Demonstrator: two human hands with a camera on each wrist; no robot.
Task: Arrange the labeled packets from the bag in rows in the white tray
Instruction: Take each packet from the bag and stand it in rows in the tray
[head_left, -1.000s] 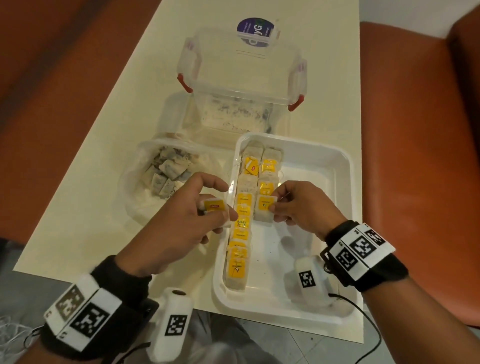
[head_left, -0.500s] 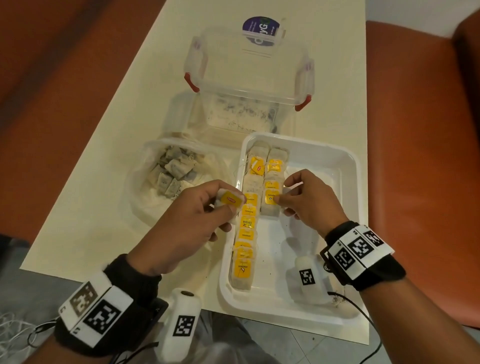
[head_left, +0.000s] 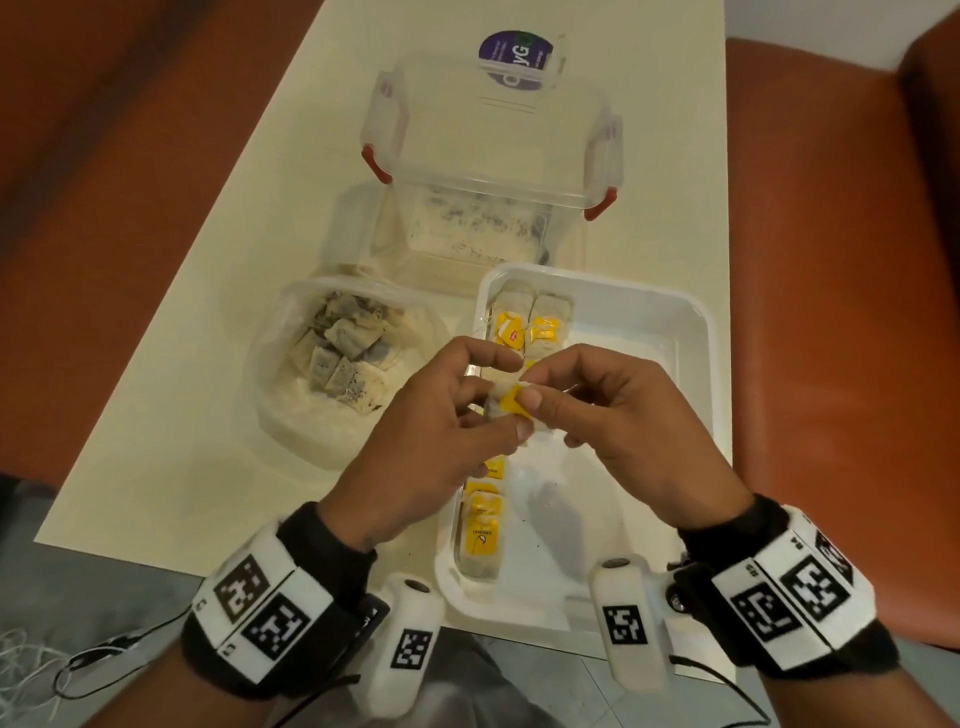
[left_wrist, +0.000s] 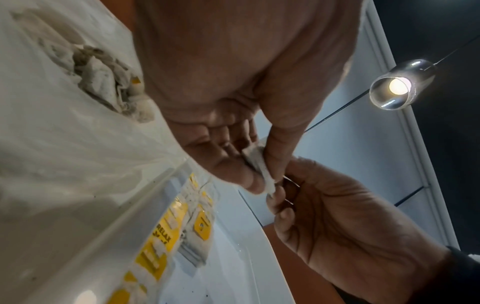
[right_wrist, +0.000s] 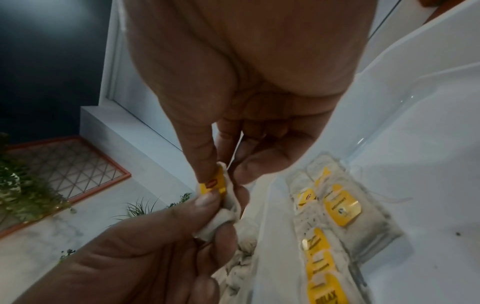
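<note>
Item in hand: one packet (head_left: 506, 408), yellow label up, pinched by both my hands above white tray (head_left: 696, 332), over its left rows.
Left hand (head_left: 441, 441): thumb and fingers curled round packet's paper end.
Right hand (head_left: 618, 415): thumb and forefinger nipping label end.
Bag (head_left: 291, 364): left of tray, more packets inside.
Tray stock: one long row by left wall, shorter second row beside it.
Step, as I judge: straightening label before placing.
Next need: lay packet flat, label up, extending shorter row.

On the bench (head_left: 171, 415), the bag (head_left: 291, 410) lies left of the tray (head_left: 675, 332); the lidded box (head_left: 493, 156) stands behind both; packets (head_left: 530, 327) line the tray's left side.
</note>
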